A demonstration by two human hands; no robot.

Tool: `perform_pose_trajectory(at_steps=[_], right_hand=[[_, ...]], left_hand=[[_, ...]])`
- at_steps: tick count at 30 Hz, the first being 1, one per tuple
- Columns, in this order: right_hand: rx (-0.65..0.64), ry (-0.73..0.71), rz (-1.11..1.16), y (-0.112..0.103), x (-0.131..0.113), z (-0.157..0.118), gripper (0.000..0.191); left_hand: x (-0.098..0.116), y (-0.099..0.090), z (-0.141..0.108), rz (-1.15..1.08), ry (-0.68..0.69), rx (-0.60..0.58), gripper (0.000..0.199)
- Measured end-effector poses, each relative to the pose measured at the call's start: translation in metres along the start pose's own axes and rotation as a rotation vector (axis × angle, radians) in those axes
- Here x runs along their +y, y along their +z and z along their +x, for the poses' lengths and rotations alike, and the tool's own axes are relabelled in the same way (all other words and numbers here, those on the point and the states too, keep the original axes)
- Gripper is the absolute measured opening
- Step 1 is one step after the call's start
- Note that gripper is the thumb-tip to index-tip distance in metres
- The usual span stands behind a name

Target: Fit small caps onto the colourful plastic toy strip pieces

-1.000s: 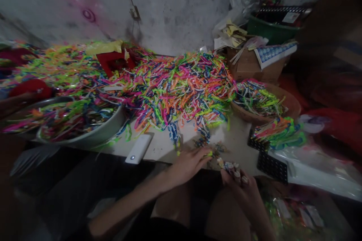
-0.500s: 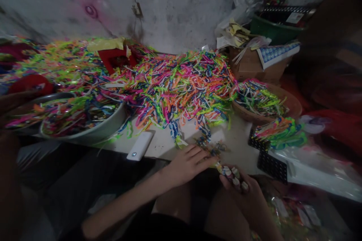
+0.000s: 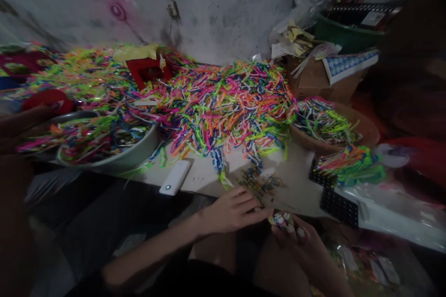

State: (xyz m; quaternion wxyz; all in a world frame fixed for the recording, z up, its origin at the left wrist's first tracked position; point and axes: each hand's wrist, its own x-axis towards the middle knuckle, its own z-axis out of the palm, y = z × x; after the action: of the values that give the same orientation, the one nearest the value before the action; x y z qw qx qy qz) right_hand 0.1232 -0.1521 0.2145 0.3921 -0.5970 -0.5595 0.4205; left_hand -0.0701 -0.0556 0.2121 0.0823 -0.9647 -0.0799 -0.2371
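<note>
My right hand (image 3: 298, 236) is wrapped round a bundle of small pieces with pale ends (image 3: 287, 223), at the table's front edge. My left hand (image 3: 233, 211) reaches across from the left, its thumb or finger tip at the bundle's left side. The other left fingers are bent together, and whether they hold anything is hidden. Just beyond both hands, small thin multicoloured pieces (image 3: 259, 181) lie loose on the table (image 3: 205, 177). Behind them spreads a large heap of bright neon strips (image 3: 230, 106).
A white power bank (image 3: 176, 177) lies left of my hands. Farther left are a pale basin (image 3: 114, 160) of strips and another person's hand (image 3: 24, 120). On the right stand a brown basin (image 3: 369, 132), black perforated trays (image 3: 339, 206) and a cardboard box (image 3: 313, 79).
My left hand has drawn back slightly from the small loose pieces, which show more now. The camera view has shifted a little to the left.
</note>
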Motion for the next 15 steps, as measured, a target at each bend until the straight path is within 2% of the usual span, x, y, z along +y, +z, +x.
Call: perform_pose_trajectory(at_steps=[4, 8, 11, 13, 15], right_hand=[[-0.027, 0.044, 0.035, 0.005, 0.010, -0.003, 0.024], [-0.060, 0.017, 0.028, 0.013, 0.027, -0.001, 0.028], [-0.057, 0.056, -0.020, 0.017, 0.043, 0.004, 0.029], [0.026, 0.113, -0.012, 0.017, 0.054, 0.006, 0.033], [0.179, 0.163, 0.014, 0.013, 0.065, 0.003, 0.036]], left_hand=[[0.002, 0.009, -0.005, -0.021, 0.018, 0.015, 0.029], [0.004, 0.025, -0.011, -0.054, 0.005, 0.051, 0.026], [-0.002, 0.038, -0.018, -0.093, -0.012, 0.033, 0.027], [-0.015, 0.046, -0.025, -0.110, -0.055, 0.025, 0.026], [-0.034, 0.054, -0.035, -0.153, -0.160, -0.037, 0.025]])
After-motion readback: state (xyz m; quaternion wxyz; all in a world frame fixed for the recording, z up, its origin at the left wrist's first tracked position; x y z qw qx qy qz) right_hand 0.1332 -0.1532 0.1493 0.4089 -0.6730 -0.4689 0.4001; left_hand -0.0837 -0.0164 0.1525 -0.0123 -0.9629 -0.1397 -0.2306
